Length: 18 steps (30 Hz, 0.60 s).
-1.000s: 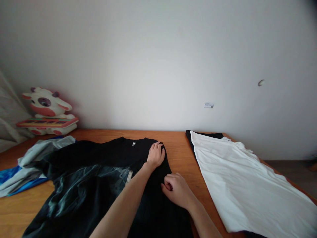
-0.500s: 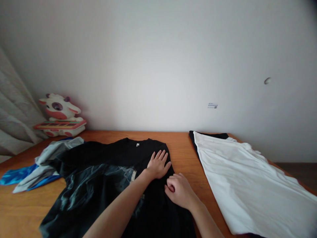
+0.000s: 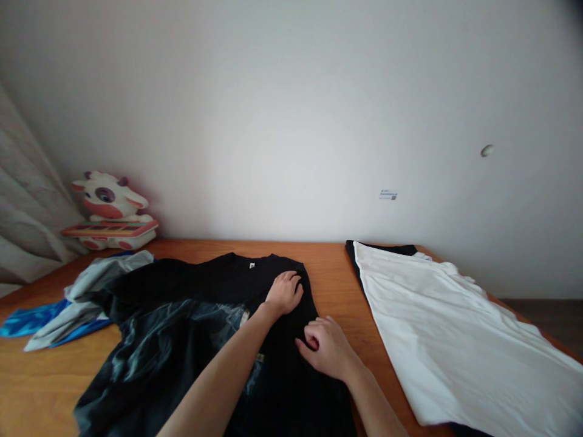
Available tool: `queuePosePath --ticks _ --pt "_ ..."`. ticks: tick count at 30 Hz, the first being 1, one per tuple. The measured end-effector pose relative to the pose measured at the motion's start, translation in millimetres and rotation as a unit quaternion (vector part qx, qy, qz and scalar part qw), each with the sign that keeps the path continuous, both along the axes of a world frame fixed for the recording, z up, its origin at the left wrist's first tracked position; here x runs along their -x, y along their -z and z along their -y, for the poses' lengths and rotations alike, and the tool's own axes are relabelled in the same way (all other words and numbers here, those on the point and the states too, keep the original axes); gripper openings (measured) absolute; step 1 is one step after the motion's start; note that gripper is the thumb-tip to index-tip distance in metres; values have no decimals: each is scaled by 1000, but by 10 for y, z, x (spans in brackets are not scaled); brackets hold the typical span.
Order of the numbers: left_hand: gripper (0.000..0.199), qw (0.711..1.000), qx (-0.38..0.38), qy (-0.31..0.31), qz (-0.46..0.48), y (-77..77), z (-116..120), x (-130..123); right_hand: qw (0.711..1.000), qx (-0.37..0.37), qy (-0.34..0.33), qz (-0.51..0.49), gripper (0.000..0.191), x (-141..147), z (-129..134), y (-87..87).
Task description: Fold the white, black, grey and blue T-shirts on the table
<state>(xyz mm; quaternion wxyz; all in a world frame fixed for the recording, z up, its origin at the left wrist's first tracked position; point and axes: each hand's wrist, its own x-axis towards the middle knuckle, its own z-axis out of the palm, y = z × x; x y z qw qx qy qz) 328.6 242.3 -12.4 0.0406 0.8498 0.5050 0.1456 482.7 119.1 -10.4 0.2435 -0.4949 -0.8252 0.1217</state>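
A black short-sleeved T-shirt [image 3: 191, 346] with a pale smoky print lies face up, its neck toward the wall. My left hand [image 3: 285, 292] rests on its upper right part near the shoulder, fingers bent, thumb apart from them; no cloth shows lifted there. Lower down, my right hand [image 3: 328, 349] is at the shirt's right side edge. Its fingers are curled in and closed at the cloth, with the thumb sticking out to the left; its fingertips are hidden.
A large white garment [image 3: 455, 340] lies over dark cloth on the right of the wooden table [image 3: 325, 279]. Grey and blue clothing [image 3: 86, 303] is bunched at the left. Behind it stands a cow-shaped toy keyboard [image 3: 112, 212] near a curtain [image 3: 27, 194]. A wall [image 3: 291, 121] borders the far edge.
My left hand's flat, spread fingers have bent and drawn together, and it has shifted slightly away from me. My right thumb has moved out to the left. The shirt lies nearly as before.
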Motion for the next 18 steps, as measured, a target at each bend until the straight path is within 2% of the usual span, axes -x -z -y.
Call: queuePosePath --ticks 3,6,8,12,18 --pt "46 999 -4 39 -12 -18 149 41 1000 -2 2 -3 38 11 11 -31" --pt "58 993 22 100 -55 -21 323 172 1000 1 -2 -8 38 13 15 -41" --pt "65 990 32 111 -76 -12 415 274 1000 0 -2 -8 39 9 14 -32" --pt "66 994 22 81 -72 36 461 365 1000 -2 3 -4 40 5 11 0" --pt "73 996 37 33 -74 72 297 282 1000 1 7 -2 40 18 20 -24"
